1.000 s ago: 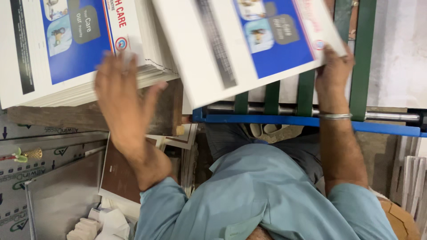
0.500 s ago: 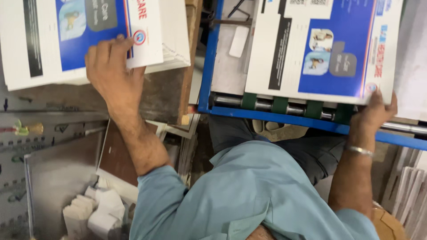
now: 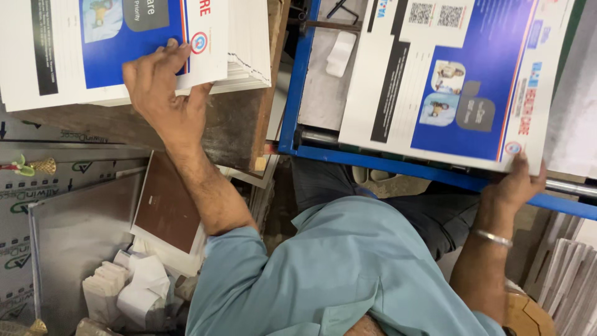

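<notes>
My left hand (image 3: 163,93) rests on the corner of the top sheet of a stack of white-and-blue printed sheets (image 3: 112,50) at the upper left, fingers curled over its edge. My right hand (image 3: 515,185), with a metal bangle on the wrist, grips the lower corner of another white-and-blue printed sheet (image 3: 460,81) that lies over the blue-framed machine bed (image 3: 323,155) at the upper right. My light blue shirt fills the lower middle.
The stack lies on a worn wooden board (image 3: 230,137). A brown board (image 3: 166,202), silvery metal plates (image 3: 74,230) and folded white paper pieces (image 3: 130,289) lie at the lower left. Stacked white sheets (image 3: 569,274) stand at the lower right.
The right hand has carried its printed sheet rightward and down onto the blue machine bed. The left hand has reached up onto the stack's top sheet and stayed there.
</notes>
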